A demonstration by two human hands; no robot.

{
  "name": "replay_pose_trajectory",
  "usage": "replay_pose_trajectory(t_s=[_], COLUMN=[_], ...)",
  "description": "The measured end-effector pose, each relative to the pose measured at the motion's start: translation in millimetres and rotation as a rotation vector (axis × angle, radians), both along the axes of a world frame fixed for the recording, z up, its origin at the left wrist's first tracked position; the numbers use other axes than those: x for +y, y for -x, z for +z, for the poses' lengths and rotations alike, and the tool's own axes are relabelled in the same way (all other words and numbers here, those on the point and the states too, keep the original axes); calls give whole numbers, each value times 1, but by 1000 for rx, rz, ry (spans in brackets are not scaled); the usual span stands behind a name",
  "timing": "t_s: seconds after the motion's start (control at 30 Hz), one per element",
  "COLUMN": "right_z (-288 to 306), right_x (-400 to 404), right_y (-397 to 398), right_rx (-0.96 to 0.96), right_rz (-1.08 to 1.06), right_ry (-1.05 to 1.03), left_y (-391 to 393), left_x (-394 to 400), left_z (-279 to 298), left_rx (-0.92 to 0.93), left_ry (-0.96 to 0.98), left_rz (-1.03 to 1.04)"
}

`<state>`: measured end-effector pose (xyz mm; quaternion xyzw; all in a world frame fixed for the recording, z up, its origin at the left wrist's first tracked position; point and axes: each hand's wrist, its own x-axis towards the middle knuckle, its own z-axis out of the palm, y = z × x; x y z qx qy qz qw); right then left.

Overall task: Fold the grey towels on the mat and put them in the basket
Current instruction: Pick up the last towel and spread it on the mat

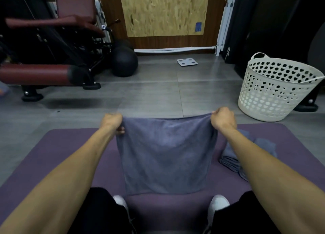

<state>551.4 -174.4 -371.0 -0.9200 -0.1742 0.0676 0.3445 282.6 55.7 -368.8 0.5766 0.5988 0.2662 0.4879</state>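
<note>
- Purple mat point(70, 145): smooth, matte, spread on the grey floor.
- White basket point(274, 89): perforated plastic, far right, off the mat.
- Grey towel point(165, 154): soft terry, held up mid-mat; keep its top edge taut and corners matched for a square fold.
- Folded towels point(263, 145): near right.
- Left hand point(112, 122) and right hand point(223, 119) each pinch a top corner.

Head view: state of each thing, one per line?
Left hand: grips the towel's top left corner.
Right hand: grips the top right corner.
Towel: held up, spread out, hanging over the mat.
Folded towels: piled on the mat beside the right forearm.
Mat: flat on the floor.
Basket: upright on the floor; no towels seen inside.
</note>
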Motion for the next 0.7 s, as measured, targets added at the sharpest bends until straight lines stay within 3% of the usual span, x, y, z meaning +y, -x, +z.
replay_pose_trajectory(t_s=[0.07,0.13,0.2,0.37,0.53,0.7], right_z=[-12,-15,-6,32,35,-27], right_x=[17,37,54,75,70,30], right_y=[-17,-34,-48,-82,-80,-41], right_rx=[129,212,197,45,-2,114], right_rz=[59,53,46,44,81,44], right_ry=[-135,-308,-437,-627,-681,-646], left_y=[-16,-32,-48,-83,-83,-45], left_x=[12,29,49,77,72,35], left_z=[-4,-1,11,56,62,-5], left_rx=[-74,-218,-402,-589,-637,-597], left_ry=[147,153,111,-52,-70,103], left_rz=[-38,-16,36,49,64,145])
